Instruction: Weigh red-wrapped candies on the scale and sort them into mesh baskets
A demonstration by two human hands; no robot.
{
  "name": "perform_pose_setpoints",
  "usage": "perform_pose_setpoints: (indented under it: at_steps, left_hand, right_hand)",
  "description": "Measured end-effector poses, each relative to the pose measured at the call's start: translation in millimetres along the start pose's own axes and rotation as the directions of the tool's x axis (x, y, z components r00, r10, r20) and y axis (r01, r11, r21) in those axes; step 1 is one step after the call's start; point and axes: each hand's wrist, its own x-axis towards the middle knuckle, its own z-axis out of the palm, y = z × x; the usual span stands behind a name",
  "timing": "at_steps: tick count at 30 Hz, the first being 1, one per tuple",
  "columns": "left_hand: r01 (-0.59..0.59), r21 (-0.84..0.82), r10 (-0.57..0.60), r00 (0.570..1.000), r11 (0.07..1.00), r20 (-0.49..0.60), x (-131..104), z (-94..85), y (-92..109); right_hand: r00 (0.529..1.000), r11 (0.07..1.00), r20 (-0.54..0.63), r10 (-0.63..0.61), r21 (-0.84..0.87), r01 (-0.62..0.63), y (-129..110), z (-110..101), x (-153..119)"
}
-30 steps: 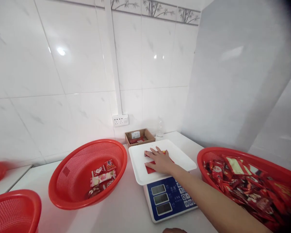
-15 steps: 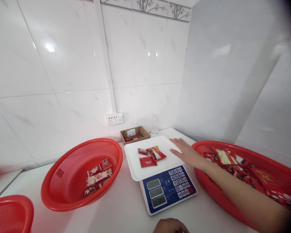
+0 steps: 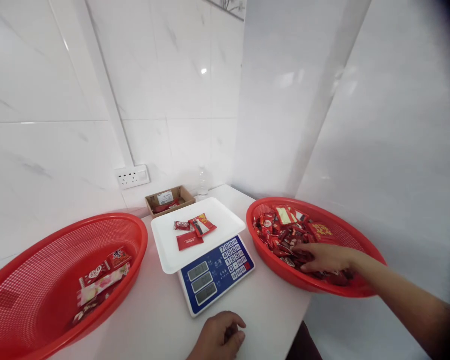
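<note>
My right hand reaches into the red basket on the right, its fingers and thumb apart over a heap of small red snack packets. No packet shows clearly gripped in it. Loosely curled and holding nothing visible, my left hand rests on the table in front of the digital scale. On the scale's white tray lie a flat red packet, a red packet with a picture and a small dark red wrapped piece.
Another red basket stands at left with several packets, one of them pink and white. Behind the scale are a cardboard box and a clear bottle. A wall socket sits above the table.
My right hand has moved from beside the scale tray into the right basket. More of my left hand shows now. The view has turned to the right.
</note>
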Motion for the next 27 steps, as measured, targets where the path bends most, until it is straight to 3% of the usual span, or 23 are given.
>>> perform_pose_setpoints:
  at_steps: [2,4,9,15,22,25,27]
  left_hand:
    - [0.001,-0.003,-0.001,1.0,1.0,0.004,1,0.4,-3]
    - [-0.016,0.018,0.016,1.0,1.0,0.003,1,0.4,-6]
    - [-0.029,0.032,0.029,1.0,0.999,0.0,2,0.5,-8]
    - [-0.074,0.076,0.075,0.997,0.994,-0.007,1,0.5,-7]
    - [-0.089,0.097,0.091,0.996,0.991,-0.013,0,-0.2,-5]
    - [-0.083,0.104,0.085,0.996,0.991,-0.015,1,-0.4,-5]
    - [-0.08,0.111,0.082,0.996,0.991,-0.018,1,-0.7,-6]
  right_hand:
    - [0.99,1.0,0.138,-0.003,-0.023,0.007,-11,13,7]
    - [0.986,0.998,0.168,0.011,-0.06,-0.001,-18,22,14]
    - [0.999,0.994,0.036,0.009,-0.111,-0.005,-22,27,17]
    - [0.998,0.999,-0.057,-0.011,-0.052,0.008,-19,25,16]
    - [0.973,0.985,-0.23,-0.004,0.166,0.043,-15,11,26]
    - [0.947,0.962,-0.32,0.038,0.27,0.052,-15,4,28]
    - [0.926,0.896,-0.358,0.118,0.441,0.057,-15,2,29]
